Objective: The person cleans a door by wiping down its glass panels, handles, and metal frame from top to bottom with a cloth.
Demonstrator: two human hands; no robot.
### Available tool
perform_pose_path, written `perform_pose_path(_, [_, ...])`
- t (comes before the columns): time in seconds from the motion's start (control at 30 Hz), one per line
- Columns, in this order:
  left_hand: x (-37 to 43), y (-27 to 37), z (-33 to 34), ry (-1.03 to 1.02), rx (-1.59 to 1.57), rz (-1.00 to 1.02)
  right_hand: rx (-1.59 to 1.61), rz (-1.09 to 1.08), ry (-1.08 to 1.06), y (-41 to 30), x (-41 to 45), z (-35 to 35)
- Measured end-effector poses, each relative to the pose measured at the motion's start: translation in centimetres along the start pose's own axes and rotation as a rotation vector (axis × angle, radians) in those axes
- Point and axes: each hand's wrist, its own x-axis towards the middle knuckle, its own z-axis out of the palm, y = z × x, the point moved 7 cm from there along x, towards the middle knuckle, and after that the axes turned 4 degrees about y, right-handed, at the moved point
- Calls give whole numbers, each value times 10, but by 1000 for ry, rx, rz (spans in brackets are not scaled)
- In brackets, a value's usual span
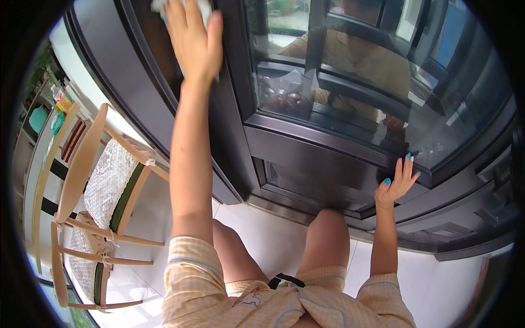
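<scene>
My left hand (192, 45) is at the top of the view, arm stretched up, with its palm against a white cloth (204, 11). The cloth lies on a dark upright of the door frame (229, 82); most of it is hidden beneath the fingers. Lower on the right, my right hand (396, 184) touches the dark metal door (324, 153) at the bottom rail of its glass pane (348, 90). Its fingers are apart, with blue nails, and nothing is in them. A person's reflection shows in the glass.
On the left stand wooden chairs (78, 164) with tied, lace-covered seat cushions (112, 180). Behind them is a table (43, 180) with a bottle (61, 98) near its far end. A metal threshold (279, 210) runs along the door's foot, above pale floor tiles (262, 238).
</scene>
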Motion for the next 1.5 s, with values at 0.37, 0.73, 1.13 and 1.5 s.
perform_pose_path(0.37, [-303, 77, -1, -184, -3, -307, 137, -39, 112, 1, -3, -6])
perform_pose_path(0.73, [-273, 312, 53, -337, -69, 330, 434, 307, 249, 40, -79, -81])
perform_pose_path(1.13, [-220, 515, 106, -456, -292, 782, -329, 254, 91, 214, -39, -167])
perform_pose_path(1.5, [-404, 490, 85, -527, -227, 1607, -246, 195, 126, 229, -39, -128])
